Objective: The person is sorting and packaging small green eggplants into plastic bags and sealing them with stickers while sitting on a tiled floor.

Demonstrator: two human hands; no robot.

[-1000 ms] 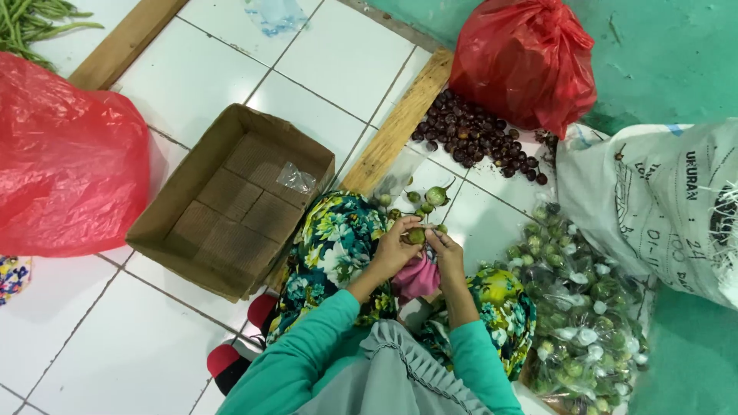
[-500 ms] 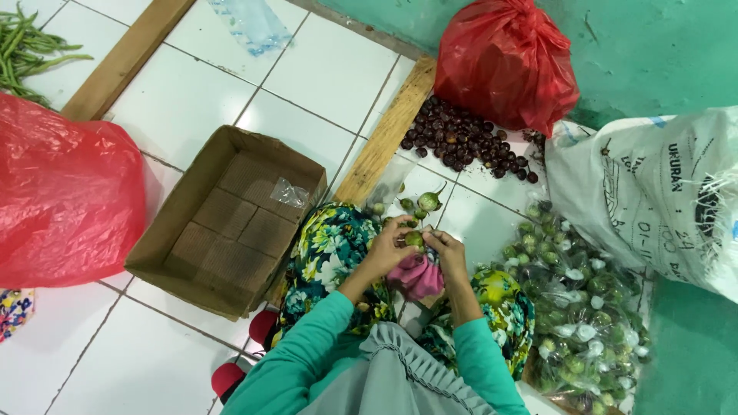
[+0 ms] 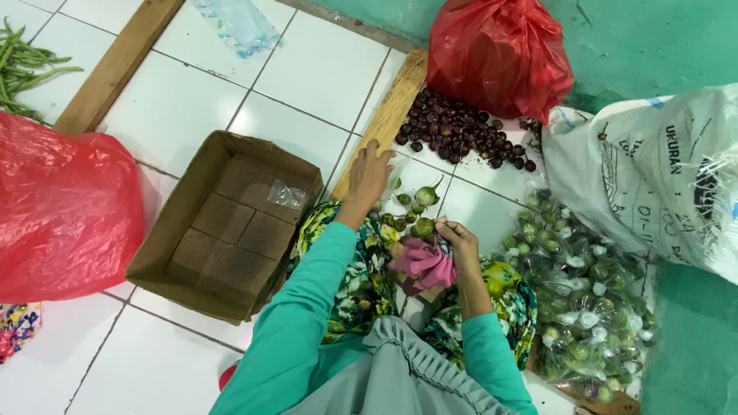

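On the white tiled floor (image 3: 192,107) just in front of my knees lies a small scatter of round green eggplants (image 3: 425,196), and my left hand (image 3: 369,173) reaches out over the floor beside them, fingers spread wide and holding nothing, just short of the wooden plank (image 3: 388,115). My right hand (image 3: 460,244) is nearer to me, fingers pinched narrow on 1 little green fruit (image 3: 422,227) at its stem end, with a pink cloth (image 3: 423,265) bunched on my lap under it.

I judge these fruits light, firm and smooth-skinned, a bit apt to roll on the glazed tile. The stem and cap look like the best place to grip, since the round body would slip in 2 fingers. They seem tough enough for plain handling, though a hard squeeze could bruise them.

To the left, an open cardboard box (image 3: 223,223) sits touching my knee, holding only a scrap of clear plastic. A heap of dark round fruits (image 3: 453,131) lies far beyond the plank, against a red plastic bag (image 3: 500,54). At the right, a clear bag of green eggplants (image 3: 584,307) rests beside a white woven sack (image 3: 653,169). Another red bag (image 3: 61,207) fills the left, with green beans (image 3: 23,61) at the far left. Room is tight; the wall beyond is green.
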